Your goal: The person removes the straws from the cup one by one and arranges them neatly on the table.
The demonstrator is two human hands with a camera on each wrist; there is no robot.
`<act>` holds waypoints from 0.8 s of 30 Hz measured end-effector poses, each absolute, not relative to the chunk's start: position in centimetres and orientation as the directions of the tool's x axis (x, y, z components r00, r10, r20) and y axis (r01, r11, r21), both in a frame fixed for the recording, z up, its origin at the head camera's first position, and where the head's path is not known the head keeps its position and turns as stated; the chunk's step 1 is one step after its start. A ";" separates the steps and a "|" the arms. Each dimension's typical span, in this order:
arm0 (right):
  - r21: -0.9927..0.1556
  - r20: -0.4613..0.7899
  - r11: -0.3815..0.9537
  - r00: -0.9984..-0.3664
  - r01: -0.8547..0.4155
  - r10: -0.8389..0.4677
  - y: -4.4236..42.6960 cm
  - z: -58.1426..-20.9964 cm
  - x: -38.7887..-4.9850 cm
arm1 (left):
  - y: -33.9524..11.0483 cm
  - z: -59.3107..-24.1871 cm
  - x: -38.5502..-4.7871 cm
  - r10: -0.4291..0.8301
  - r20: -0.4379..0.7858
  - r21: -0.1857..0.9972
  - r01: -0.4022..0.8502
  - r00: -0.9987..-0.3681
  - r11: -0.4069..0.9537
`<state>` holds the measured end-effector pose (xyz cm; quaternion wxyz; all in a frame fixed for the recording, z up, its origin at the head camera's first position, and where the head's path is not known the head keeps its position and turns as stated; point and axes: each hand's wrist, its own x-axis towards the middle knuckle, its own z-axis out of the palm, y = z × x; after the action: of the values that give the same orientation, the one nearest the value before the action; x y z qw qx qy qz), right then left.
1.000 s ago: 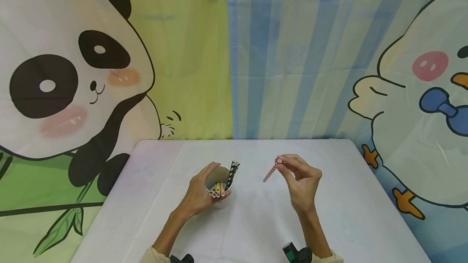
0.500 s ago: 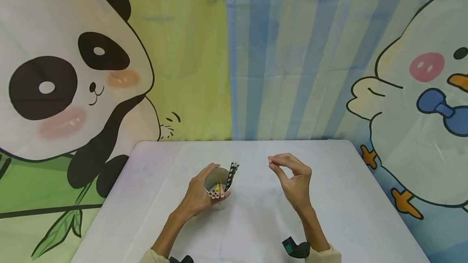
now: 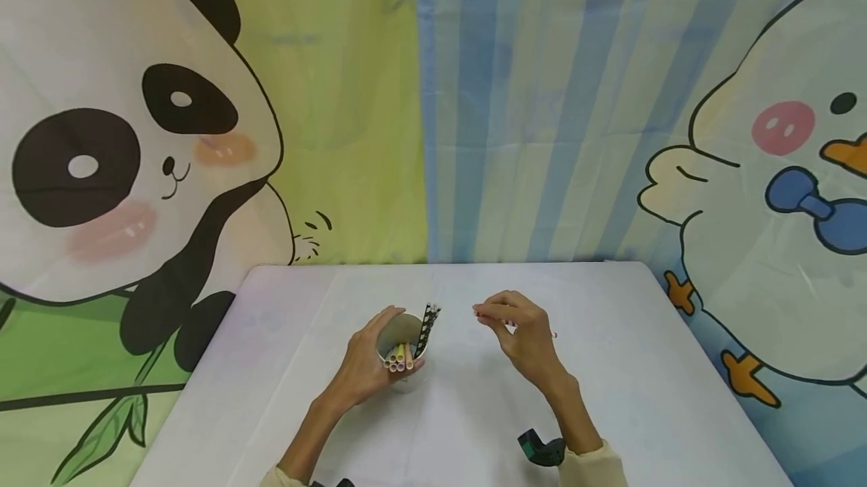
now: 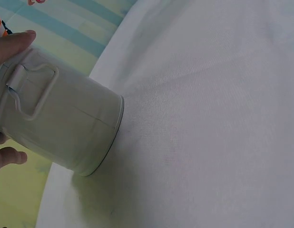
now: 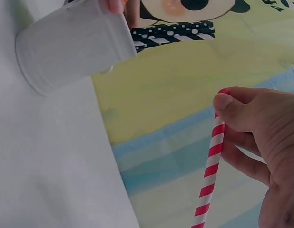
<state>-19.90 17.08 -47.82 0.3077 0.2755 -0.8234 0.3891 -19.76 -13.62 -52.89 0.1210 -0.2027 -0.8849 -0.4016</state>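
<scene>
My left hand [image 3: 366, 355] grips a small white metal bucket [image 4: 75, 118] around its side near the rim. Several paper straws [image 3: 400, 357], some yellow and pink, lean inside at the near edge. Black-and-white patterned straws [image 5: 175, 34] stick out over the bucket's right rim. To the right of the bucket and apart from it, my right hand [image 3: 524, 336] pinches one end of a red-and-white striped paper straw [image 5: 212, 156] between thumb and finger. In the head view the hand hides most of this straw.
A white-covered table [image 3: 305, 427] lies beneath both hands. Behind it hang a green panda curtain [image 3: 359, 133] and a blue striped curtain [image 3: 528, 133] with a bird figure. A dark wrist camera [image 3: 542, 448] sits by the right wrist.
My right hand has moved left toward the bucket. The striped straw, which pointed down-left from the fingers, has swung round behind the hand. The left hand and bucket hold nearly the same place.
</scene>
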 end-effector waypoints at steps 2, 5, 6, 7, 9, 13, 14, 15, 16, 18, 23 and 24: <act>-0.452 0.709 0.556 -0.659 -0.697 -0.250 16.8 -48.0 -20.0 | -13.7 -52.9 -19.6 0.256 0.371 0.669 0.448 -0.893 0.592; -0.413 0.692 0.586 -0.658 -0.697 -0.295 16.6 -48.3 -20.2 | -13.8 -52.8 -19.4 0.248 0.356 0.679 0.432 -0.901 0.594; -0.400 0.688 0.599 -0.659 -0.694 -0.304 16.5 -48.4 -20.4 | -13.7 -52.8 -19.4 0.247 0.354 0.679 0.430 -0.902 0.595; -0.394 0.679 0.613 -0.666 -0.685 -0.309 16.5 -48.5 -20.5 | -13.7 -52.7 -19.5 0.247 0.353 0.679 0.429 -0.902 0.595; -0.382 0.662 0.640 -0.681 -0.667 -0.314 16.4 -48.6 -20.9 | -13.6 -52.6 -19.7 0.249 0.352 0.680 0.429 -0.902 0.595; -0.379 0.618 0.672 -0.715 -0.636 -0.328 16.3 -49.0 -21.5 | -13.6 -52.5 -19.7 0.245 0.351 0.682 0.427 -0.903 0.594; -0.374 0.613 0.676 -0.716 -0.635 -0.334 16.3 -49.1 -21.7 | -13.6 -52.5 -19.8 0.245 0.351 0.680 0.426 -0.904 0.596; -0.368 0.607 0.681 -0.718 -0.633 -0.339 16.3 -49.3 -21.8 | -13.6 -52.6 -19.8 0.246 0.351 0.679 0.426 -0.904 0.597; -0.359 0.605 0.686 -0.718 -0.632 -0.344 16.3 -49.4 -22.0 | -13.6 -52.6 -19.8 0.246 0.351 0.678 0.426 -0.903 0.598; -0.343 0.601 0.697 -0.718 -0.629 -0.352 16.3 -49.6 -22.3 | -13.6 -52.6 -19.9 0.246 0.352 0.676 0.428 -0.903 0.600; -0.323 0.573 0.725 -0.736 -0.608 -0.362 16.2 -50.3 -23.1 | -13.6 -52.8 -19.8 0.241 0.347 0.679 0.420 -0.906 0.602; -0.321 0.563 0.730 -0.741 -0.604 -0.365 16.1 -50.5 -23.3 | -13.6 -52.8 -19.7 0.241 0.344 0.679 0.418 -0.908 0.603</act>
<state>-23.26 16.11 -50.47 0.2382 0.2695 -0.8989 0.2500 -19.70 -13.64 -52.80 0.1089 -0.1854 -0.8888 -0.4048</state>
